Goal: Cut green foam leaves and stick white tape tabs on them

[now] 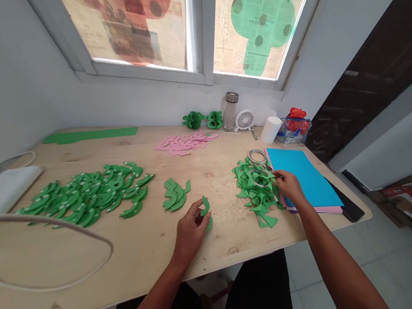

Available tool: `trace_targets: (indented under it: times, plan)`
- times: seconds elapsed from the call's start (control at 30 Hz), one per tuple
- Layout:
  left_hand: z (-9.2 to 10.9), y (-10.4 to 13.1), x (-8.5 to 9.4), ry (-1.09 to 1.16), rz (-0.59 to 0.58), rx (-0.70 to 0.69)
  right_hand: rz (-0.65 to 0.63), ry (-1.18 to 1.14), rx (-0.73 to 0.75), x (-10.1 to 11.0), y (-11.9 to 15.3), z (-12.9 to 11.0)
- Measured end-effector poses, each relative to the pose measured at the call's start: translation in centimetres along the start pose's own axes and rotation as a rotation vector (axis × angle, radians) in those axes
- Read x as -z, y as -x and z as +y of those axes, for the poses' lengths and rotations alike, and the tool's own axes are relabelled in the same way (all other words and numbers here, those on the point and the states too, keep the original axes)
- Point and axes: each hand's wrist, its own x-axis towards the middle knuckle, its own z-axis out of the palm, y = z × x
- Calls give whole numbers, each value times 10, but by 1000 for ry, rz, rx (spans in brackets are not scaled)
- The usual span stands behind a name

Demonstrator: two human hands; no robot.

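Note:
My left hand [190,228] pinches a green curved cutout [205,204] with a wavy edge, just above the table's front part. To its left lies a small group of similar green cutouts [175,195], and further left spreads a large heap of green crescent pieces [95,192] with pale spots. My right hand [287,185] is closed at the right side of a pile of green scraps [255,188]. Something small and dark shows at its fingertips, too unclear to name. Two tape rolls, one a silvery roll [257,157], lie on the scraps.
Pink cutouts [186,143], two green paper ornaments [193,120], a glass bottle [230,111], a white fan [244,119] and a white roll [271,129] stand along the back. Blue sheets [306,179] lie right, beside a dark phone [349,204]. A white cable [70,225] loops at left.

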Motion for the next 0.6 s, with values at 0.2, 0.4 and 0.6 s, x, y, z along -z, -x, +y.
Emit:
trace_targets:
  times: [0.2,0.4,0.6]
  plan:
    - [-1,-1,-1,55,-2,-5,-77,121,-79,-4,-22,-9]
    - [2,-1,1,41,3,-2,-88,191,-116,-8,-33,-19]
    - [4,-2,1,91,-11,9,44,155,-83,2,-32,-30]
